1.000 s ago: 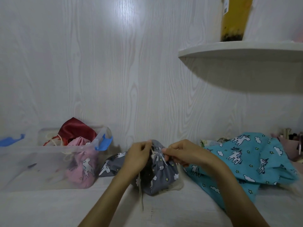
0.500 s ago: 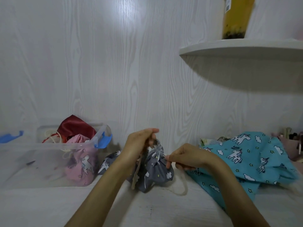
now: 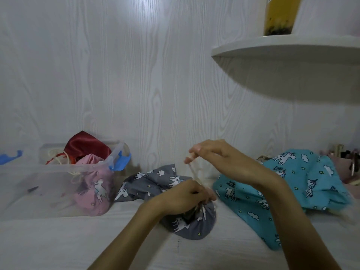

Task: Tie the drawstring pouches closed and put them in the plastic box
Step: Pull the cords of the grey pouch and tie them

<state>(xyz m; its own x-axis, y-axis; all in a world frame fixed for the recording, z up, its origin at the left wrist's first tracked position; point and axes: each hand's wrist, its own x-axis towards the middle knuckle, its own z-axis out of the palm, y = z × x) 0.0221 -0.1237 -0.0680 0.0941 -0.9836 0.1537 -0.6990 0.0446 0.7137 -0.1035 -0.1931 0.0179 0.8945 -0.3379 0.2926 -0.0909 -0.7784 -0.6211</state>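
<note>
Left hand [image 3: 187,197] of mine has come down and is now clamped on the gathered neck of the grey pouch [image 3: 191,225], pressing it onto the desk [image 3: 58,242]; half a second ago this hand was up holding the neck in the air. Right hand [image 3: 220,158] has gone the other way: it was low beside the pouch and is now raised above and just beyond my left, fingers pinched together on the cream drawstring [image 3: 191,171], which runs taut from that pinch down to my left fist. I judge the mouth is cinched shut and I am drawing the cord out for the knot, so tying is under way but not finished.

Well off to the left of my left hand stands the plastic box [image 3: 48,178], already holding a pink pouch [image 3: 95,190] and a red pouch [image 3: 83,145]. Under and beyond my right forearm lies the teal pouch [image 3: 303,188], still flat and apparently untied, so at least one more remains.
</note>
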